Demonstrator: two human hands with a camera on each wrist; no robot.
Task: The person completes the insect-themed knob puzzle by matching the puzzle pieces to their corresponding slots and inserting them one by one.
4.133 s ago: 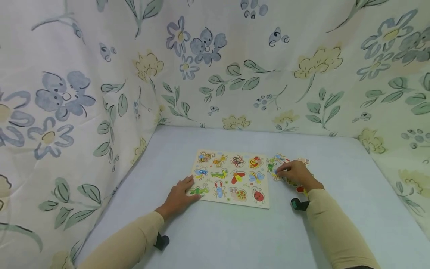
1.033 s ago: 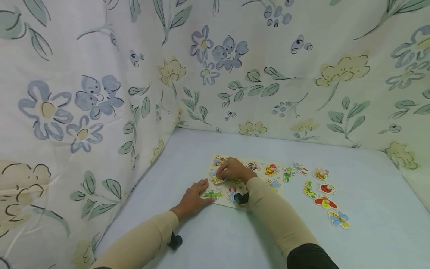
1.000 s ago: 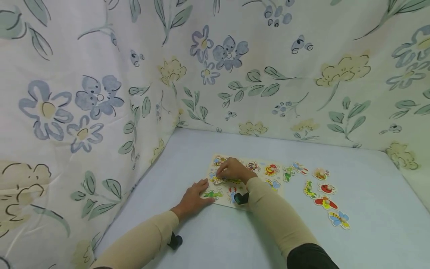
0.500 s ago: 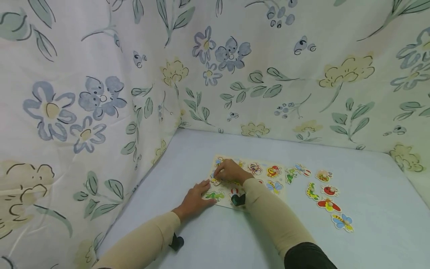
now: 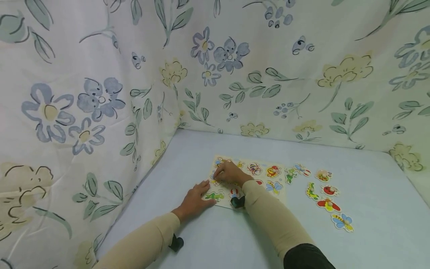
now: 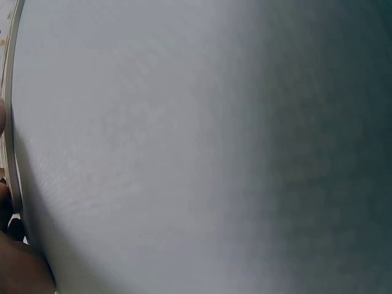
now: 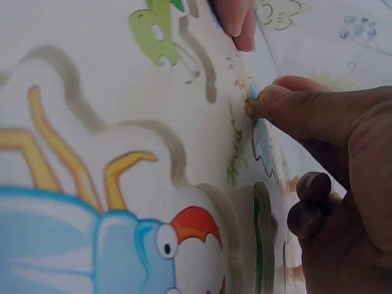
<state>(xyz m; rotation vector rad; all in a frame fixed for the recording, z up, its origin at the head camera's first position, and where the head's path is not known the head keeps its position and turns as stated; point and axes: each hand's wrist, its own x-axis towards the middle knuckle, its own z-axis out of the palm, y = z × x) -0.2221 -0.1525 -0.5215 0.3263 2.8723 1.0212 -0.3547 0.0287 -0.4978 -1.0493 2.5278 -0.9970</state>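
A wooden insect puzzle board (image 5: 224,202) lies on the table. In the head view my right hand (image 5: 231,175) bends over its left middle slot. Thumb and index finger pinch the small knob of an insect puzzle piece (image 7: 250,109) in the right wrist view, the piece close against the board and mostly hidden. My left hand (image 5: 195,200) rests at the board's lower left corner, fingers extended along the edge beside the printed grasshopper (image 5: 215,195). In the left wrist view only parts of its fingers and the board's rim (image 6: 11,153) show.
Right of the board lie several loose pieces, among them a grasshopper (image 5: 290,175), a snail (image 5: 324,175), a caterpillar (image 5: 312,191), a ladybug (image 5: 330,190) and a blue-winged insect (image 5: 342,222). A floral curtain (image 5: 255,101) encloses the table's back and sides.
From the loose pieces right of the board, my right hand has come over to the left middle slot with a piece. It has barely shifted lately. The left hand stays on the corner.
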